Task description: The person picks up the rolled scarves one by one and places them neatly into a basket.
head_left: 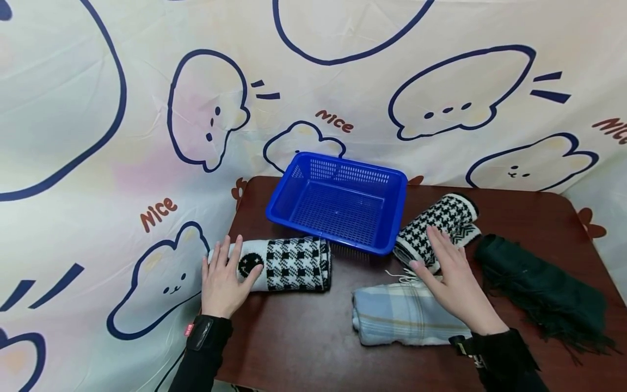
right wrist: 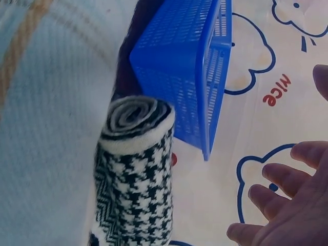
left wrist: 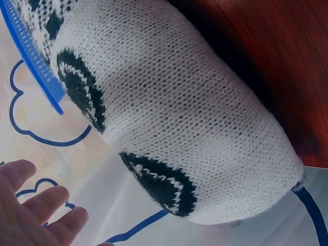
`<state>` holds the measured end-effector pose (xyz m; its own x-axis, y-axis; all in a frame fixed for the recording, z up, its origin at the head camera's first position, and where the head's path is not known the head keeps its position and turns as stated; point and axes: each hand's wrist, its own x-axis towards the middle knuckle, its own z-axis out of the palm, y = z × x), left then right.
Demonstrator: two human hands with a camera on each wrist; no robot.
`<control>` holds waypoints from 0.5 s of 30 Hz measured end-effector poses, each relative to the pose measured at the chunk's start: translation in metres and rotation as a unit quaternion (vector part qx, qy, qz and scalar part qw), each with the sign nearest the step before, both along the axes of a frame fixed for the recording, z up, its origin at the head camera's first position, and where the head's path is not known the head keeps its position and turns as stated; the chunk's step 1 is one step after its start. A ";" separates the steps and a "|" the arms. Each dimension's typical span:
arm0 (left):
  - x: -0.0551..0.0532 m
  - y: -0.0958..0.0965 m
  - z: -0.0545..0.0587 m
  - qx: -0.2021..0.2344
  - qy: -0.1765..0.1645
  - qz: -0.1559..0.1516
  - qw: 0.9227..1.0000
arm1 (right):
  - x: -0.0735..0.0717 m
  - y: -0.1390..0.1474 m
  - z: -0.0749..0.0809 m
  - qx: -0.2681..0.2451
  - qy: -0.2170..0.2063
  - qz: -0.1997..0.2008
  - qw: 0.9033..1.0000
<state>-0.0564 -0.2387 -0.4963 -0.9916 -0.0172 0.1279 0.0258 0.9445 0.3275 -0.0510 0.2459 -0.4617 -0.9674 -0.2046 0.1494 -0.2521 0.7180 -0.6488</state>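
Note:
My left hand (head_left: 225, 280), fingers straight and spread, is over the left end of a rolled white scarf (head_left: 299, 264) with a black checked part and dark round patches. In the left wrist view, fingertips (left wrist: 54, 197) show apart from the white knit. A light blue plaid scarf (head_left: 406, 316), rolled up with pale fringe, lies below my right hand (head_left: 455, 277), whose fingers are extended and hold nothing. Beyond those fingers is a black-and-white houndstooth scarf (head_left: 436, 223), its coiled end (right wrist: 134, 115) showing in the right wrist view.
A blue plastic basket (head_left: 338, 239) with perforated sides stands at the back of the brown table (head_left: 303, 343). Toward the right edge lies a dark green fringed scarf (head_left: 543, 288). A printed cloth (head_left: 343, 92) hangs behind the table and along its left side.

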 end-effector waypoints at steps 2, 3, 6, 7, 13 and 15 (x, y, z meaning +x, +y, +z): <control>0.001 -0.001 0.000 0.000 0.001 0.001 1.000 | -0.001 -0.003 0.001 -0.001 -0.002 0.003 1.000; 0.001 -0.001 0.000 0.001 0.002 0.002 1.000 | -0.001 -0.004 0.001 0.000 -0.003 0.004 1.000; 0.002 -0.002 0.000 0.004 0.005 0.003 1.000 | -0.001 -0.008 0.003 0.003 -0.004 0.007 1.000; 0.003 -0.002 0.000 0.003 0.004 0.004 1.000 | -0.002 -0.009 0.003 0.003 -0.003 0.008 1.000; 0.004 -0.006 0.001 0.002 0.005 0.008 1.000 | -0.005 -0.019 0.007 -0.004 -0.006 0.021 1.000; 0.005 -0.007 0.001 0.003 0.007 0.008 1.000 | -0.005 -0.022 0.008 -0.004 -0.008 0.022 1.000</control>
<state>-0.0512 -0.2458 -0.4955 -0.9894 -0.0334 0.1414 0.0158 0.9427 0.3333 -0.0563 0.2236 -0.4540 -0.9596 -0.2467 0.1353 -0.2731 0.7012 -0.6586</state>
